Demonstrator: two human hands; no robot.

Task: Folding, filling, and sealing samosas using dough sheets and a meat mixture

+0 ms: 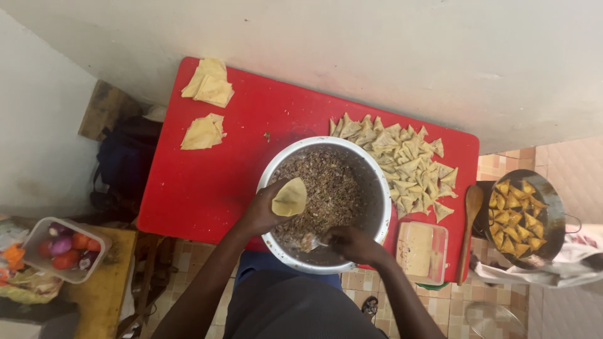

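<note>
Clearly the work is well along: a big heap of folded raw triangles (405, 164) lies on the red table (201, 182) just right of the steel bowl (380, 188), and a pan of golden fried ones (518, 216) sits off the table's right end, a wooden spoon (470, 223) beside it. What's left, I'd judge, is the brown minced filling (326, 185), which covers much of the bowl, plus 2 small stacks of flat pastry sheets (207, 103) at the far left. The left hand (260, 213) grips a pale pastry cone (289, 198), held open-mouthed over the bowl's near side. The right hand (352, 243) is closed around a spoon (309, 242) dug into the filling. A small tub of pale paste (421, 251) waits by the bowl.
</note>
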